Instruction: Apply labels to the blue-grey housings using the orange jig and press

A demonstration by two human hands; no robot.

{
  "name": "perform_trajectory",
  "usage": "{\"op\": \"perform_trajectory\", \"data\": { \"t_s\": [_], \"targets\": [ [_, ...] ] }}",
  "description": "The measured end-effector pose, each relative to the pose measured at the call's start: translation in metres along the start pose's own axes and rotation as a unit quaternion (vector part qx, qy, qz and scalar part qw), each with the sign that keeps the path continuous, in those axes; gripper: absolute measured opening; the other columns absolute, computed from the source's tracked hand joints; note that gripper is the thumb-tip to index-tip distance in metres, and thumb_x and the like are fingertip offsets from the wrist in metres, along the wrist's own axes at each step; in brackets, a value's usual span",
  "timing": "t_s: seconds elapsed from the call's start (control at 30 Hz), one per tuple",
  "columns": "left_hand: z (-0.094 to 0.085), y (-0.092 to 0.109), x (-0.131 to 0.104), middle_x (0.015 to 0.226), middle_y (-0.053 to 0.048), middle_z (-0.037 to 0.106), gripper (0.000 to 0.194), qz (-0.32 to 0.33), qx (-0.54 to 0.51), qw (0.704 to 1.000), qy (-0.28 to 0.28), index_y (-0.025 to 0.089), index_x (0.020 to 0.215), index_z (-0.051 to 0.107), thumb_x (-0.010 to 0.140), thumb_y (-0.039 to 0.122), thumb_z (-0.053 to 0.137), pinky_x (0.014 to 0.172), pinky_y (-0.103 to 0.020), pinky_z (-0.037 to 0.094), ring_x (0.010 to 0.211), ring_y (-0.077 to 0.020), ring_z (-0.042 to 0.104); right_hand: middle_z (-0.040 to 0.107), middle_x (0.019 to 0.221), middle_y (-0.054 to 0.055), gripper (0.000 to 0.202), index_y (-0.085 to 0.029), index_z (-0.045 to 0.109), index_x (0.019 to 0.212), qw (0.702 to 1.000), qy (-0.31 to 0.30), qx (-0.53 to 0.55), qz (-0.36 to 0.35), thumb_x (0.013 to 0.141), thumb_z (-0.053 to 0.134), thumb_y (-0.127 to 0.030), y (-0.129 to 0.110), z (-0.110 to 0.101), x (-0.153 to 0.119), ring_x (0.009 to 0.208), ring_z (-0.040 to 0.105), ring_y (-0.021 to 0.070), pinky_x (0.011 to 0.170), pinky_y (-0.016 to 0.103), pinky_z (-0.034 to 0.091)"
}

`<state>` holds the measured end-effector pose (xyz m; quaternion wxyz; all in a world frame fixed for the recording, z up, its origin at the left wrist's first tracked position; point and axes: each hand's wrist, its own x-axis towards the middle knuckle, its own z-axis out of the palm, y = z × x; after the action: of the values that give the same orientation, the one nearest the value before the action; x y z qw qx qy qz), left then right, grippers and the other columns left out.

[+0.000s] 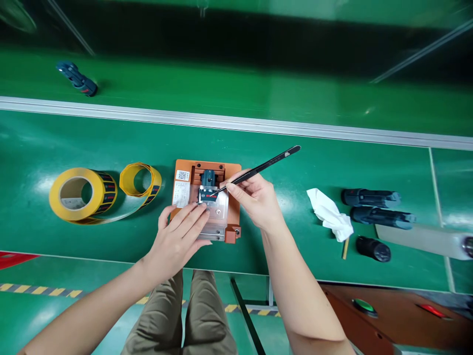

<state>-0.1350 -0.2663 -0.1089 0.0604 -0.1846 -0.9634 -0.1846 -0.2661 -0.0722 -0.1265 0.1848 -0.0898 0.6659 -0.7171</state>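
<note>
Pinched in my right hand (256,197) are black tweezers (271,161), slanting up to the right. Their tips rest at a dark label with red lettering (207,196), over a window in a clear plastic cover (214,222). I cannot tell whether they grip it. The cover lies on an orange-brown fixture (233,170), which holds a dark blue tool part (209,178). My left hand (183,236) lies flat across the cover, fingers stretched out, fingertips just below the label; it hides the cover's lower left part.
Left on the green bench stands a yellow label roll (57,195), its strip leading to a smaller coil (126,180). Right lie a crumpled white cloth (328,212), dark tool bodies (371,197), a black cylinder (373,249) and a pale bottle (421,239). Beyond a metal rail (236,122) lies another tool (77,79).
</note>
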Motion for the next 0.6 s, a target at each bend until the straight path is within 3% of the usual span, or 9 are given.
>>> {"op": "perform_trajectory", "data": {
  "t_s": [0.2, 0.4, 0.5, 0.6],
  "targets": [
    [-0.007, -0.004, 0.012, 0.145, -0.013, 0.059, 0.063, 0.017, 0.049, 0.997, -0.053, 0.014, 0.142, 0.051, 0.090, 0.045, 0.066, 0.097, -0.042, 0.037, 0.125, -0.0295, 0.057, 0.074, 0.093, 0.002, 0.021, -0.022, 0.063, 0.096, 1.000, -0.005, -0.029, 0.004, 0.086, 0.073, -0.037, -0.003, -0.002, 0.001, 0.088, 0.070, 0.0173, 0.084, 0.036, 0.057],
    [-0.017, 0.000, 0.024, 0.148, -0.013, 0.055, 0.070, 0.022, 0.069, 0.991, -0.108, 0.015, 0.146, 0.047, 0.086, 0.040, 0.072, 0.092, -0.042, 0.040, 0.122, -0.0317, 0.057, 0.074, 0.096, 0.004, 0.022, -0.022, 0.065, 0.097, 0.999, -0.019, -0.043, 0.019, 0.086, 0.073, -0.039, -0.008, 0.000, 0.003, 0.090, 0.070, 0.0181, 0.087, 0.037, 0.057],
    [-0.017, 0.000, 0.026, 0.148, -0.014, 0.055, 0.075, 0.026, 0.053, 0.992, -0.109, 0.014, 0.147, 0.045, 0.085, 0.047, 0.072, 0.097, -0.044, 0.039, 0.122, -0.0325, 0.056, 0.073, 0.096, 0.003, 0.020, -0.023, 0.063, 0.099, 0.998, 0.067, 0.010, -0.002, 0.087, 0.071, -0.037, -0.010, -0.002, 0.000, 0.092, 0.070, 0.0184, 0.088, 0.039, 0.057],
    [-0.009, -0.010, 0.030, 0.146, -0.016, 0.056, 0.084, -0.034, -0.007, 0.998, -0.045, 0.017, 0.151, 0.038, 0.084, 0.058, 0.067, 0.106, -0.050, 0.035, 0.131, -0.0360, 0.049, 0.068, 0.095, 0.001, 0.016, -0.027, 0.059, 0.104, 0.980, 0.193, 0.015, -0.040, 0.091, 0.065, -0.035, -0.008, -0.013, -0.011, 0.093, 0.069, 0.0180, 0.088, 0.038, 0.055]
  ]
}}
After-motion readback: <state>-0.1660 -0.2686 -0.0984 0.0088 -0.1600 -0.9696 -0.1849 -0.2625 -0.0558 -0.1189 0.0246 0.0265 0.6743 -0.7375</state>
